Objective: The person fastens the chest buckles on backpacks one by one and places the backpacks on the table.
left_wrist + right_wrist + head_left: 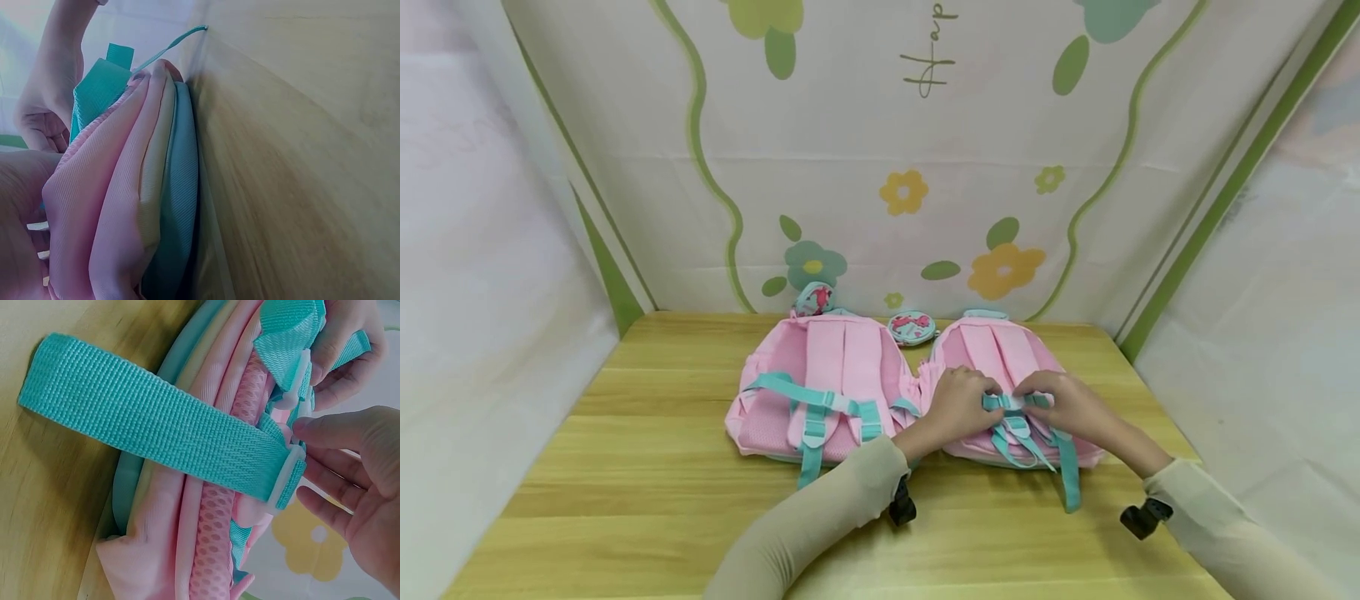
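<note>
Two pink backpacks lie side by side with their shoulder straps facing up. Over the right backpack (pixel 951 346), my left hand (pixel 960 404) and right hand (pixel 1070 408) meet at a teal chest strap with a white plastic buckle (pixel 1013 402). The left hand pinches the strap on the buckle's left side; the right hand pinches at its right side. In the right wrist view, the right thumb (pixel 325 430) and fingers close around the white buckle pieces, while the left hand (pixel 350 353) grips teal webbing. A loose teal strap end (pixel 150 415) sticks out toward the camera.
The left backpack (pixel 767 358) has its teal chest strap (pixel 793 390) lying across the shoulder straps. Small round pouches, one at the left bag's top (pixel 814 298) and another between the bags (pixel 912 328), lie near the back. A floral fabric wall (pixel 820 183) rises behind the wooden table (pixel 625 467).
</note>
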A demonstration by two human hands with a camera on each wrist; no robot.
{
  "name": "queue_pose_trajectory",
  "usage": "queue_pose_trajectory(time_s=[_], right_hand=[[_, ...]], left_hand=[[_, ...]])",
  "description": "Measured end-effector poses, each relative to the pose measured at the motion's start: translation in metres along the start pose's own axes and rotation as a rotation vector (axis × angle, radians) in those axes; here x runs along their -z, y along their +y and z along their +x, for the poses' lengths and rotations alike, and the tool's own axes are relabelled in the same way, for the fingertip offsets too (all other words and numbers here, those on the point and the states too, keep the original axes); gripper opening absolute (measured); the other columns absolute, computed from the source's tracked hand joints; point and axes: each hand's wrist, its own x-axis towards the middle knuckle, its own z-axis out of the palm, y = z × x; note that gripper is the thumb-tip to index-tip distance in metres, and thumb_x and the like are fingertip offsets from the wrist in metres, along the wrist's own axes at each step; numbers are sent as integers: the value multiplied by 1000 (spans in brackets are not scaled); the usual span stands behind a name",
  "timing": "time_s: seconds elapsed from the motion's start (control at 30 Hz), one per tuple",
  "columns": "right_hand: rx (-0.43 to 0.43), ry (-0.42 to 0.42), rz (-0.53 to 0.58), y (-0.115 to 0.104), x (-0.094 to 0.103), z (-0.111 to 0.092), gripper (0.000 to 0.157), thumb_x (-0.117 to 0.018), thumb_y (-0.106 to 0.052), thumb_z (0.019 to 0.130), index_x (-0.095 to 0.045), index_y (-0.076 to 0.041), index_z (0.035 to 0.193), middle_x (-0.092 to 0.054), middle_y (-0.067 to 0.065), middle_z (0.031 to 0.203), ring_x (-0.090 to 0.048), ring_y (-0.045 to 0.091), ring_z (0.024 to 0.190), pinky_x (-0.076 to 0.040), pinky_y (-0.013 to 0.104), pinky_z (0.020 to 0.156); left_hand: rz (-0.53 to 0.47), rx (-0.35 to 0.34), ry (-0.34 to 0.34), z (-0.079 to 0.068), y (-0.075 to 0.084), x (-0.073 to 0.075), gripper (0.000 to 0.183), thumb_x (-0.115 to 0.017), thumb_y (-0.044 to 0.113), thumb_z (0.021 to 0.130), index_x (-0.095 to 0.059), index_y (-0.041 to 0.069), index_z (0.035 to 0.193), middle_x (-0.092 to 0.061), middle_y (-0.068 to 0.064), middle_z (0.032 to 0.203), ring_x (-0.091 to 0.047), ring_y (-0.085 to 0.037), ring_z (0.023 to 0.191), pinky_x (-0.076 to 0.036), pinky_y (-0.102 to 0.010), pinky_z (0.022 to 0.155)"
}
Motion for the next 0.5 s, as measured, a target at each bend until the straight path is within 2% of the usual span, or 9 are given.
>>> queue_pose_trajectory(time_s=[0.2,0.37,0.5], right_hand=[[6,-20,-36,-1,-1,0,27,-85,5,75,-76,-6,98,-76,3,95,-72,23,87,-60,40,74],[34,-44,-41,0,-2,2,25,-84,3,77,-76,-7,98,-75,3,96,-70,22,88,-59,37,75],[23,-74,-31,1,-2,4,23,-83,0,79,-76,-9,98,-75,1,97,-69,20,90,-58,36,77]], left_hand=[[21,13,-20,-4,-1,-2,22,-75,41,89,-80,26,105,-76,9,106,-59,-12,94,-45,-26,82],[34,12,-34,-6,-1,-3,22,-74,41,91,-79,27,106,-74,6,112,-57,-15,103,-46,-31,88],[38,24,-56,-6,-1,-2,22,-72,41,92,-78,27,108,-72,5,115,-56,-17,111,-46,-35,94]])
